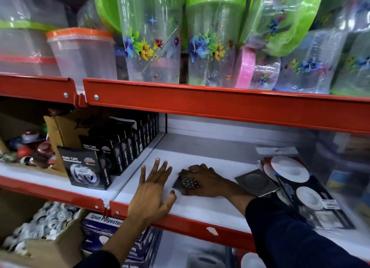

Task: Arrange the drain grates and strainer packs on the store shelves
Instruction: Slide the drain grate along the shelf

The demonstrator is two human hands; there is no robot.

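Note:
A small square metal drain grate [185, 182] with round holes lies on the white middle shelf [200, 147], and my right hand [204, 182] is closed over it from the right. My left hand [153, 189] rests flat on the shelf just left of that grate, fingers spread, holding nothing. A second, larger square grate [257, 182] lies flat to the right of my right wrist. Beside it, dark strainer packs [306, 195] showing white round strainers lie at an angle at the shelf's right end.
Black nano tape boxes [120, 147] stand in rows left of the bare shelf area. The red shelf lip [180, 223] runs along the front. Clear plastic jars with green lids [152, 39] fill the shelf above. Cardboard boxes of small parts sit at lower left [46, 227].

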